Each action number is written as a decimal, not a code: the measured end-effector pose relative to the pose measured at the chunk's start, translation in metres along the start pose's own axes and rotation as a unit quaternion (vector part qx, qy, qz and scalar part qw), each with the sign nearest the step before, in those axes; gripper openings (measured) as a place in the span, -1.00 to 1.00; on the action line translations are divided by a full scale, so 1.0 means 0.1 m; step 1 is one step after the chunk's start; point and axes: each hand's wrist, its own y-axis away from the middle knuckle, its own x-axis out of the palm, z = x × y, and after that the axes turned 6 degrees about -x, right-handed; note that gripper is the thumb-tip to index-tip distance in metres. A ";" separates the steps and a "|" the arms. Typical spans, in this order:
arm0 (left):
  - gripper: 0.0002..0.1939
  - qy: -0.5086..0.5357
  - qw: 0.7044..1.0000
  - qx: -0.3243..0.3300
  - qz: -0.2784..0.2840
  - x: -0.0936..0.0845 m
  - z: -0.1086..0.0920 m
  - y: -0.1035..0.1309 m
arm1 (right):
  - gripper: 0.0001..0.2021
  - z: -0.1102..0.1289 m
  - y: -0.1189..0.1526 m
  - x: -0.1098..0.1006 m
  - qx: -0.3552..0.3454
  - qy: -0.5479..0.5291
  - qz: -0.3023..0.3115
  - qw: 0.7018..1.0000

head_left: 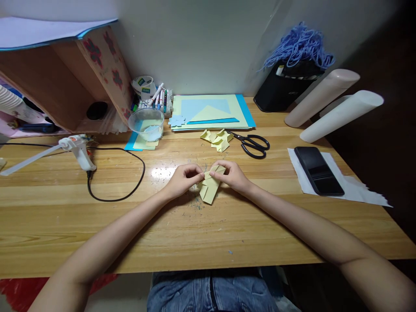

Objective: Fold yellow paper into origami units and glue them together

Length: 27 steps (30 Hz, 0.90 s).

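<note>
A folded piece of pale yellow paper [211,190] is pinched between both hands, just above the middle of the wooden table. My left hand [185,178] grips its upper left edge between thumb and fingers. On the other side, my right hand [232,175] has its thumb pressed on the paper near the top, with the fingers behind it. Creases and small flaps show on the paper's face. Beyond the hands lie several folded yellow paper pieces [221,141], close to black-handled scissors [253,145].
At left are a white glue gun [78,151] with its looping cord and a clear plastic bowl [146,125]. Coloured paper sheets [245,112] lie against the wall. A phone [318,171] rests on white paper at right, near two leaning pale tubes [341,117]. Scraps dot the table [136,234].
</note>
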 end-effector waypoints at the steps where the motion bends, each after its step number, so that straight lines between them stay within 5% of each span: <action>1: -0.79 -0.001 1.000 0.002 0.000 0.00 0.00 0.00 | -0.79 0.00 0.00 0.00 0.001 -0.001 -0.003 1.000; 27: -0.90 -0.085 0.994 0.023 -0.056 0.07 0.02 -0.04 | -0.84 0.05 -0.03 0.04 0.016 0.059 -0.022 0.998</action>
